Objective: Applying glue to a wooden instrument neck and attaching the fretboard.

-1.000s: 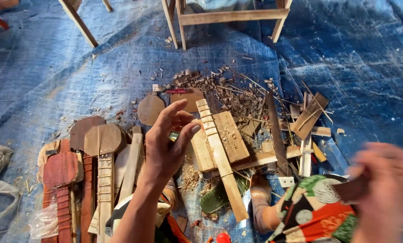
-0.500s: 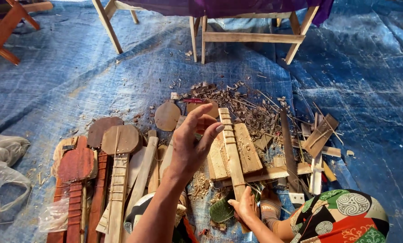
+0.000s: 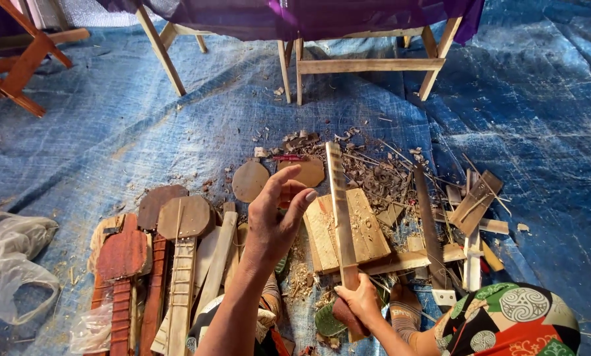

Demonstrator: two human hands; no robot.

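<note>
Since 0.5 s ago, right hand [image 3: 358, 300] gripped the long wooden strip [image 3: 340, 204] at its near end; strip runs near-to-far over a wood block [image 3: 368, 227]. Left hand [image 3: 276, 217] hovers open, empty, left of it.

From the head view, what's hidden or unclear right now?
- Lower end of the long wooden strip: covered by the right hand, whose grip is closed on it.
- Left hand: raised with fingers spread, it hides the wood behind it.
- Carved wooden pieces at left: cut off by the bottom edge.
- Shavings pile: pieces too small to tell apart.
</note>
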